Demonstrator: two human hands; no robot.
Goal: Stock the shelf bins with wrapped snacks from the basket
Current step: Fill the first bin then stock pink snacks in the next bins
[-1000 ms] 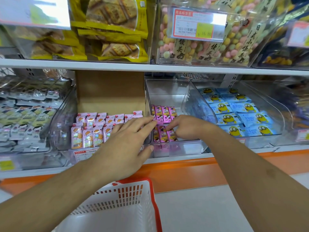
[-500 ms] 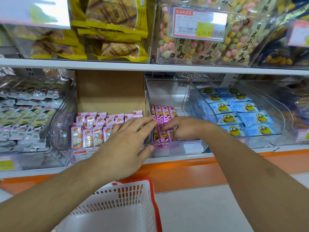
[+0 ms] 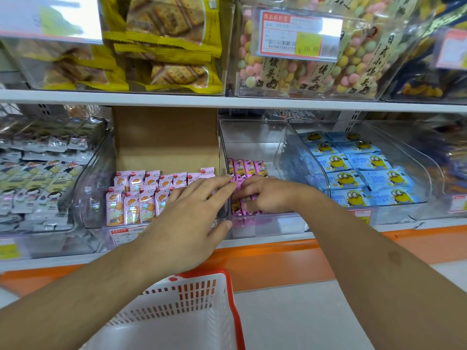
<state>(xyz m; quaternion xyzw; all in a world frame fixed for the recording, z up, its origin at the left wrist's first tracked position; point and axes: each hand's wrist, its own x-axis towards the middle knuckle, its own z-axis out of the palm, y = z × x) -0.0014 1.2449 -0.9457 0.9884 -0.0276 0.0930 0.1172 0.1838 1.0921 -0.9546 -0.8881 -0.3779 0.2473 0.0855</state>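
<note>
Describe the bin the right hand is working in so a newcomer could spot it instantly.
On the lower shelf, find the cardboard-backed bin of pale pink packets. The clear bin just right of it is the one: mostly bare, holding only magenta packets at its front, unlike the blue-packet bin beyond.

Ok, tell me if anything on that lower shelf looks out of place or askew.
Little stands out. One light pink packet at the right end of the back row in the cardboard-backed bin sits higher than its neighbours. The magenta snacks lie in neat rows, partly hidden by the right hand. Nothing looks spilled or torn.
</note>
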